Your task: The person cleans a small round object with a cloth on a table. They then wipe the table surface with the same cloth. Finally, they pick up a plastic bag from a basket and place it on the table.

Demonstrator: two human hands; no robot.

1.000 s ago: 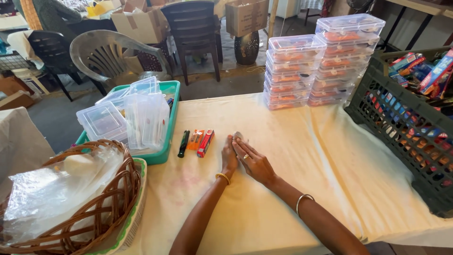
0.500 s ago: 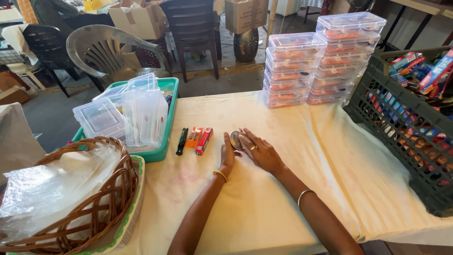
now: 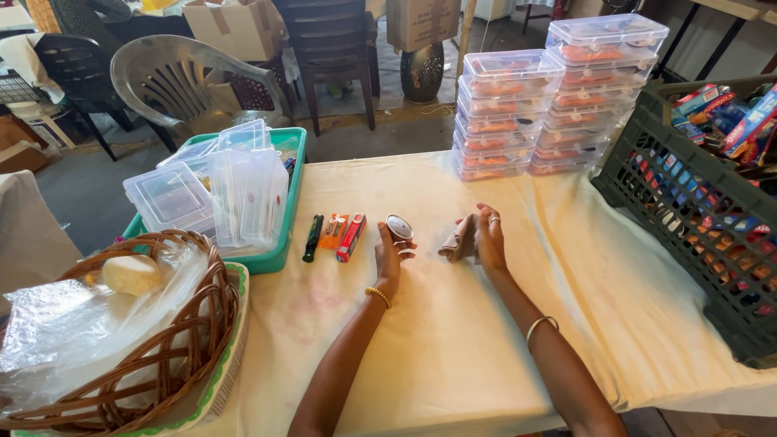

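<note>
Left hand (image 3: 391,257) holds a small round tin (image 3: 400,227) in a fingertip grip above the table (image 3: 453,348); right hand (image 3: 488,237) clasps a folded cloth (image 3: 457,240); the pinched tin may slip and roll.

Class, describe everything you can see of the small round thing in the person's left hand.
The small round tin is a flat disc with a dark rim and a pale, shiny face, seemingly metal. The left hand holds it tilted just above the cream tablecloth, fingertips gripping its lower edge. It sits right of the red packet. Whether it is open cannot be told.
</note>
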